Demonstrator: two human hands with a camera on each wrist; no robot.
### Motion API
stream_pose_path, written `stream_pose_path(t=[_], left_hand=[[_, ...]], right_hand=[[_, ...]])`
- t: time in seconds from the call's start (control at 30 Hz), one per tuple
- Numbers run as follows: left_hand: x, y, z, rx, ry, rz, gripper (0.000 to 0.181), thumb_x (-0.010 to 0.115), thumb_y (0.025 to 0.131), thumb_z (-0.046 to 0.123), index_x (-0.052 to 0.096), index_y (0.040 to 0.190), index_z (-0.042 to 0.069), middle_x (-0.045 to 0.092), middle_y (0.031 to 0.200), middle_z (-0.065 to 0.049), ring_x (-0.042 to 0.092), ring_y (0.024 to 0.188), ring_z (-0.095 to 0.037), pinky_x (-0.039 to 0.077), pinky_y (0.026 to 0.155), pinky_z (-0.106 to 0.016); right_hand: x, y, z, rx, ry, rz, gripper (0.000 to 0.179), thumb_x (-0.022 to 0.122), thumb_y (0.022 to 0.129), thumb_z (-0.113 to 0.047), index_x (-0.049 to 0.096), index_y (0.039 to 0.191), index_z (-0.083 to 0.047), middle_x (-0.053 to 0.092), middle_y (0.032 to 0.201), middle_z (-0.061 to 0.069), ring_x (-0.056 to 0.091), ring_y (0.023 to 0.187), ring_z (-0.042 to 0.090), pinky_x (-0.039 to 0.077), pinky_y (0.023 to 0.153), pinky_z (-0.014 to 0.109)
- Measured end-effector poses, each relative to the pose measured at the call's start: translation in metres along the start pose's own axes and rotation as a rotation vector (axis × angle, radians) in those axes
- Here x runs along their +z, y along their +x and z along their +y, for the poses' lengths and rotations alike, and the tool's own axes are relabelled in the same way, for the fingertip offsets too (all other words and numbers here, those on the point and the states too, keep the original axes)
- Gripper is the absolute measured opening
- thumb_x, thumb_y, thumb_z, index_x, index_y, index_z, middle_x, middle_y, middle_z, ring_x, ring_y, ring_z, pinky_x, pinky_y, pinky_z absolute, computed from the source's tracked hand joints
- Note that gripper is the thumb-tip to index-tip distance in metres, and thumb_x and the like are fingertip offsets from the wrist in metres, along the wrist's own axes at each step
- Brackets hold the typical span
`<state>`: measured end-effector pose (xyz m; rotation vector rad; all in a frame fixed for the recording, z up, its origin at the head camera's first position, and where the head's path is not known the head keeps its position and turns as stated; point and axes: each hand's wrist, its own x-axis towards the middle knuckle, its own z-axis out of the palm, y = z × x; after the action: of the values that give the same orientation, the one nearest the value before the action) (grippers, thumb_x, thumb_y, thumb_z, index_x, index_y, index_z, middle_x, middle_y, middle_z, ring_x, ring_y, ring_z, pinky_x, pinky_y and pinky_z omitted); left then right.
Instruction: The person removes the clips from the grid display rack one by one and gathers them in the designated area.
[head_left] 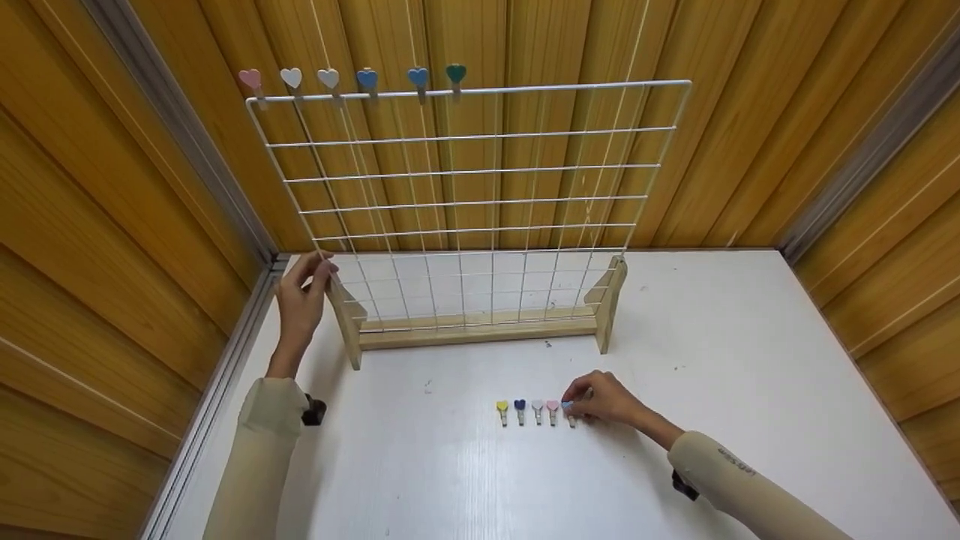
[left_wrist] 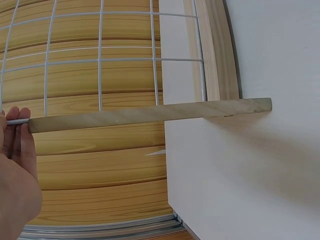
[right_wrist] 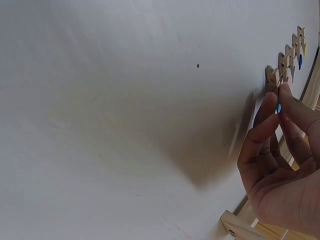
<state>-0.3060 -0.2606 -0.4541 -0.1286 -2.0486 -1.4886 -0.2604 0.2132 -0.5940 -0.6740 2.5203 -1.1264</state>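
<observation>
A white wire grid [head_left: 493, 202] stands in a wooden stand [head_left: 480, 335]. At its left side my left hand [head_left: 301, 296] grips the grid's side wire, just above the stand's left upright [left_wrist: 150, 114]. My right hand [head_left: 604, 397] pinches a small wooden clothespin with a light blue heart [head_left: 568, 406] between thumb and fingers. This clothespin [right_wrist: 272, 80] is at the right end of a short row on the table. Beside it in the row lie clothespins with a pink heart [head_left: 553, 406], a pale grey heart [head_left: 537, 406], a dark blue heart [head_left: 520, 405] and a yellow heart [head_left: 502, 406].
Along the grid's top wire sit several heart clothespins: pink [head_left: 250, 79], two white ones [head_left: 291, 77], two blue ones [head_left: 367, 78] and green [head_left: 456, 73]. The white table [head_left: 420, 465] is bounded by wood-patterned walls [head_left: 862, 187] and a metal rail [head_left: 217, 397] on the left.
</observation>
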Motion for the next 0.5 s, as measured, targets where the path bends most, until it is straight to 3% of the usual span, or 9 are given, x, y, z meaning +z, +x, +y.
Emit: stream_pose_path(t=[0.03, 0.3, 0.5], left_hand=[[0.0, -0.001, 0.005, 0.0, 0.001, 0.002, 0.019, 0.058, 0.102, 0.001, 0.068, 0.113, -0.012, 0.069, 0.099, -0.032, 0.066, 0.092, -0.031, 0.054, 0.071, -0.015], [-0.001, -0.001, 0.006, -0.004, 0.008, 0.017, 0.017, 0.058, 0.102, -0.001, 0.068, 0.111, -0.011, 0.068, 0.098, -0.032, 0.067, 0.09, -0.028, 0.053, 0.07, -0.014], [0.0, -0.002, 0.008, -0.016, 0.011, 0.003, 0.019, 0.057, 0.102, 0.0, 0.067, 0.113, -0.012, 0.068, 0.1, -0.032, 0.067, 0.094, -0.032, 0.054, 0.073, -0.015]], right_hand=[[0.0, -0.001, -0.004, -0.001, -0.007, 0.002, 0.013, 0.078, 0.088, -0.007, 0.076, 0.095, 0.003, 0.077, 0.088, 0.014, 0.055, 0.064, 0.0, 0.046, 0.057, 0.017], [0.0, 0.001, -0.002, -0.007, -0.011, 0.015, 0.017, 0.078, 0.09, -0.011, 0.076, 0.098, 0.004, 0.077, 0.089, 0.014, 0.059, 0.069, 0.0, 0.049, 0.063, 0.018], [-0.012, 0.001, -0.006, -0.009, 0.006, 0.039, 0.017, 0.073, 0.094, -0.011, 0.075, 0.099, 0.005, 0.075, 0.082, 0.016, 0.066, 0.064, 0.015, 0.048, 0.055, 0.019]])
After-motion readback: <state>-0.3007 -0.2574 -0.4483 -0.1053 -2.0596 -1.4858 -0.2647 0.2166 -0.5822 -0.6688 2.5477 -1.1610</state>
